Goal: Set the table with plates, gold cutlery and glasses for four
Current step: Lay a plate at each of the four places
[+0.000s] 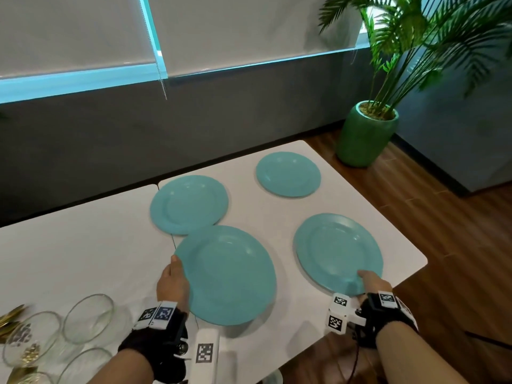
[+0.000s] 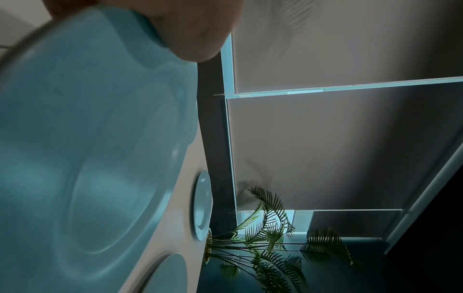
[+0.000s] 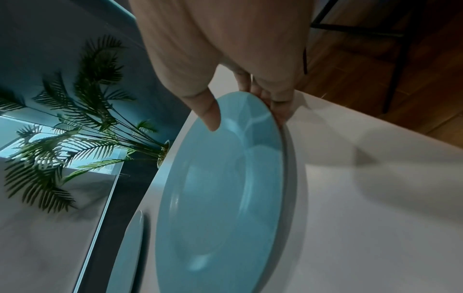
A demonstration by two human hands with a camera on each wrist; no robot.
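Gripping one plate's (image 1: 227, 275) nine-o'clock rim, your left hand (image 1: 173, 284); your right hand (image 1: 374, 282) pinches another plate's (image 1: 338, 250) five-o'clock rim above the tabletop (image 1: 83, 245).

A white tabletop (image 1: 83, 245) with rounded corners is seen, made of two sections joined at a seam that runs from the far edge toward the near edge. Four round turquoise plates are laid on the right-hand section: a far-right plate (image 1: 288, 174) near the far right corner, a far-left plate (image 1: 189, 204) beside the seam at the far edge, a near-left plate (image 1: 230, 275) whose rim overlaps the far-left plate, and a near-right plate (image 1: 338, 252) by the right edge. Clear drinking glasses (image 1: 88, 318) and gold cutlery (image 1: 11, 318) are gathered at the near left corner.
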